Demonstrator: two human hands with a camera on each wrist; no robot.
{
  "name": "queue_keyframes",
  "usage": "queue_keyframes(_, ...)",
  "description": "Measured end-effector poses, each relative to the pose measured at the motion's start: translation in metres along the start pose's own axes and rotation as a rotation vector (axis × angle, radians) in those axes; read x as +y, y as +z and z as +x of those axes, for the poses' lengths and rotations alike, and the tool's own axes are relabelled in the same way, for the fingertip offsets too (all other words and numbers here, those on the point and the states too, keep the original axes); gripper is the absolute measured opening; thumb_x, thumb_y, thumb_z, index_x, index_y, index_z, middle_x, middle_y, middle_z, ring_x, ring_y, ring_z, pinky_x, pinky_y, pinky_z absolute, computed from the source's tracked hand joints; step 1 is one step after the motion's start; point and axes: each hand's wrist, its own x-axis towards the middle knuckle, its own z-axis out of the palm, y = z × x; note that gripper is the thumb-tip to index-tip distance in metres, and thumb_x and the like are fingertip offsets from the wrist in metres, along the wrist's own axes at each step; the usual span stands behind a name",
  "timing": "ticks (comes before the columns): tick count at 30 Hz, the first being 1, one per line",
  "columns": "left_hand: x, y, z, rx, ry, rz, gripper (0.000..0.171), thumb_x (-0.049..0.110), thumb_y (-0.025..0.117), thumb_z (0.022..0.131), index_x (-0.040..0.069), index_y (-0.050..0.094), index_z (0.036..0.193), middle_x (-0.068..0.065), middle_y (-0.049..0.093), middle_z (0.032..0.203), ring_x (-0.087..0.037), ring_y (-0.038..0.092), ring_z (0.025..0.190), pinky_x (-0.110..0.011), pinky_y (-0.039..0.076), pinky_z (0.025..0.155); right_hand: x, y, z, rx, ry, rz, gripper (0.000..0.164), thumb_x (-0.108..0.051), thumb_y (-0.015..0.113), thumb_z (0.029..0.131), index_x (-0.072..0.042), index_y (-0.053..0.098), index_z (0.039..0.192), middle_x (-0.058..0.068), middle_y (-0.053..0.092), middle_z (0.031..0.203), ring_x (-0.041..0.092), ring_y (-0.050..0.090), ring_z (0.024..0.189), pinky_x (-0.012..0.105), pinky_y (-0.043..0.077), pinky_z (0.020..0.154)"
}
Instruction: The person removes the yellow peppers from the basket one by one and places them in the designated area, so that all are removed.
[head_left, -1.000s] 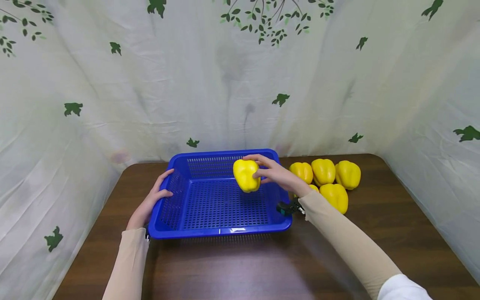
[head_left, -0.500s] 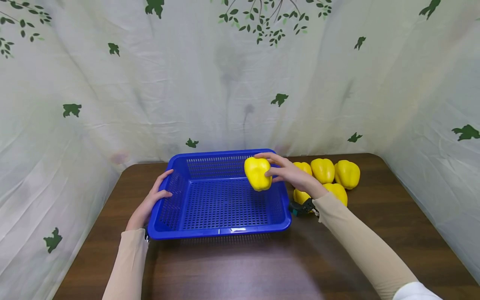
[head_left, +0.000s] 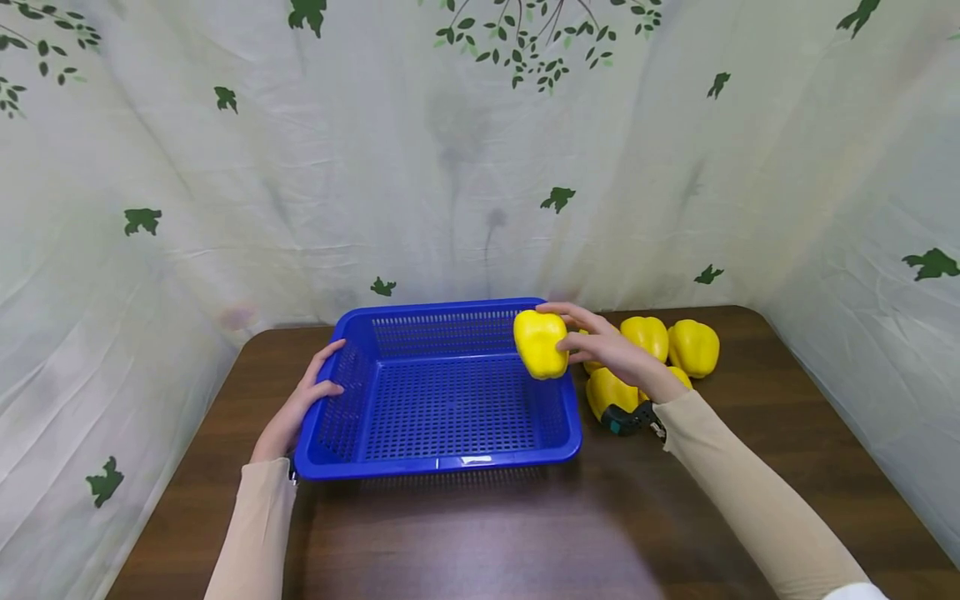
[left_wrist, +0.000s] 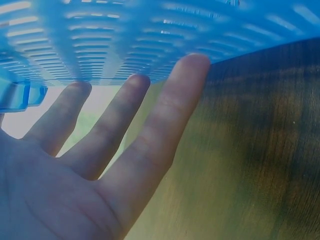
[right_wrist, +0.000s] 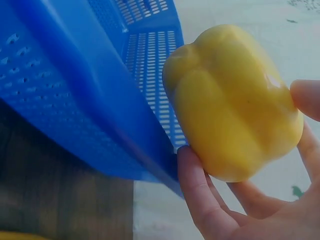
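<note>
A blue plastic basket (head_left: 438,465) with slotted walls and a perforated floor is in the middle of the head view. At its left end, my left hand (head_left: 300,400) grips the rim. In the left wrist view, three fingers (left_wrist: 165,110) reach against the slotted outer side. Over the basket's right rim, my right hand (head_left: 615,354) holds a yellow bell pepper (head_left: 542,344) between thumb and fingertips. The right wrist view shows this bell pepper (right_wrist: 235,105) raised beside the basket's rim (right_wrist: 100,95). Nothing else lies visible inside the basket.
Several more yellow bell peppers (head_left: 693,348) sit together on the brown wooden table (head_left: 465,542), right of the basket; my right hand and wrist partly hide some. A pale cloth (head_left: 450,208) with leaf prints hangs behind and around the table.
My right hand has moved right with the bell pepper, from above the basket's inside to its right rim. The left hand and the basket have stayed put.
</note>
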Motion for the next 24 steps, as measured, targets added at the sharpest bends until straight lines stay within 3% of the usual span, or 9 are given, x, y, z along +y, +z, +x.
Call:
queue_keyframes(9,-0.001,-0.001,0.0,0.002,0.011,0.001,0.067,0.005,0.039,0.097,0.033,0.013,0.152,-0.019,0.002,0.153,-0.046,0.022,0.128,-0.042,0.043,0.084,0.003,-0.012,-0.011,0.022,0.02,0.018,0.055,-0.01,0.054,0.094,-0.019,0.04,0.145,0.01,0.032,0.147,0.035,0.045,0.118,0.051,0.044,0.09)
queue_keyframes(17,-0.002,-0.001,0.001,0.009,0.03,0.012,0.068,0.003,0.039,0.095,0.031,0.014,0.152,-0.02,0.002,0.153,-0.047,0.021,0.128,-0.041,0.043,0.084,0.006,-0.021,-0.017,0.035,0.015,0.041,0.053,-0.012,0.053,0.094,-0.019,0.039,0.145,0.013,0.036,0.144,0.033,0.052,0.109,0.052,0.045,0.088)
queue_keyframes(24,0.0,-0.001,0.001,0.002,0.004,0.008,0.067,0.007,0.039,0.097,0.033,0.013,0.152,-0.018,0.002,0.153,-0.047,0.022,0.128,-0.044,0.043,0.085,0.009,-0.032,-0.027,0.064,0.027,0.035,0.053,-0.011,0.052,0.094,-0.019,0.039,0.145,0.01,0.034,0.145,0.031,0.05,0.107,0.051,0.045,0.085)
